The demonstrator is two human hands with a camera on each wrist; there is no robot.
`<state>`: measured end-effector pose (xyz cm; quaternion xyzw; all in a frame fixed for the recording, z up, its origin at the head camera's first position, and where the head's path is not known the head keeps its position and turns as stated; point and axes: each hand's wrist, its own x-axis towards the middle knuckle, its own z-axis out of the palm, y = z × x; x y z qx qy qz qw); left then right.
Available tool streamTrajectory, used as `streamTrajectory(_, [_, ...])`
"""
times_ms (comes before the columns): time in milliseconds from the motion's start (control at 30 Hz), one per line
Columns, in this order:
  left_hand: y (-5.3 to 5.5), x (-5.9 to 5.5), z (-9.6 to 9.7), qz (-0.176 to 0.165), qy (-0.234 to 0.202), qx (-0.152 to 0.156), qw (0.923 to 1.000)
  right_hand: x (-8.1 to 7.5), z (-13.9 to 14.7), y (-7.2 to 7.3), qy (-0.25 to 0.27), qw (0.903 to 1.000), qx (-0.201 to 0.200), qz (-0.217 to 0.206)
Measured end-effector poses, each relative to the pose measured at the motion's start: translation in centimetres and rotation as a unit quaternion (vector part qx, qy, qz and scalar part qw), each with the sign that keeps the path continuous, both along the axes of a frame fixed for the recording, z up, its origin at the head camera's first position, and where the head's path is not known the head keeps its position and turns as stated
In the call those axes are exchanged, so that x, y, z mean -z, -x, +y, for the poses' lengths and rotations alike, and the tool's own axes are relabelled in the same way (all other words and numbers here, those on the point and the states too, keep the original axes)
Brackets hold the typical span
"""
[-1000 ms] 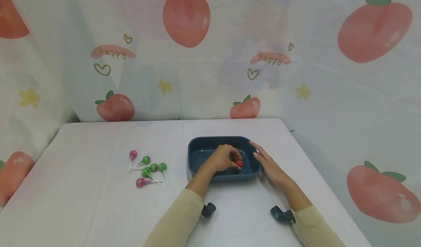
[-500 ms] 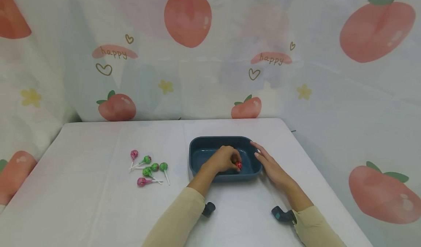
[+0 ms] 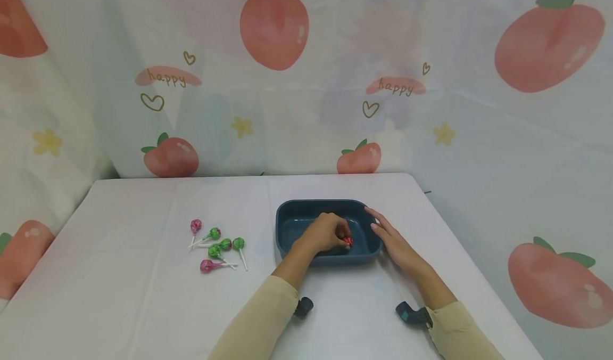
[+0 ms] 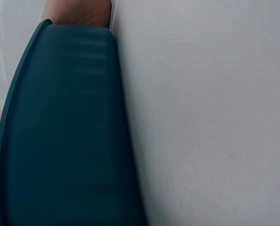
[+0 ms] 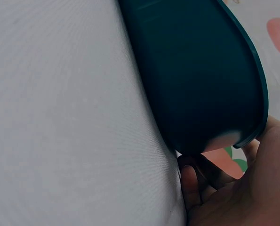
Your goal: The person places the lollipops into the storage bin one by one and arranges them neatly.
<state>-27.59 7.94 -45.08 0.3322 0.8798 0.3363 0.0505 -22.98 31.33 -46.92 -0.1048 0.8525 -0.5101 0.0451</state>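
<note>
Head view: left hand (image 3: 325,233) pinching 1 red lollipop (image 3: 348,241) inside blue dish (image 3: 337,261), not yet released. Right hand (image 3: 396,244), fingers extended, touches dish's right end. 6 loose lollipops (image 3: 215,251) on surface (image 3: 143,296), seemingly remaining.

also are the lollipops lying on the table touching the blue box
Apart: the head view shows bare white cloth between the lollipops and the blue box.

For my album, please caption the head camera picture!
Left hand pinches a red-wrapped candy inside the blue dish; six lollipops lie outside.
</note>
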Motion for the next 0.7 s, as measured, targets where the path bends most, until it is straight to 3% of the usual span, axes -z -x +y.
streamTrajectory(433, [-0.32, 0.01, -0.41, 0.007, -0.015, -0.01, 0.9998, 0.12, -0.02, -0.01, 0.0, 1.0, 0.0, -0.001])
streamTrajectory(700, [-0.29, -0.5, -0.72, -0.043, -0.085, 0.004, 0.9954, -0.29, -0.15, -0.15, -0.001, 1.0, 0.001, -0.005])
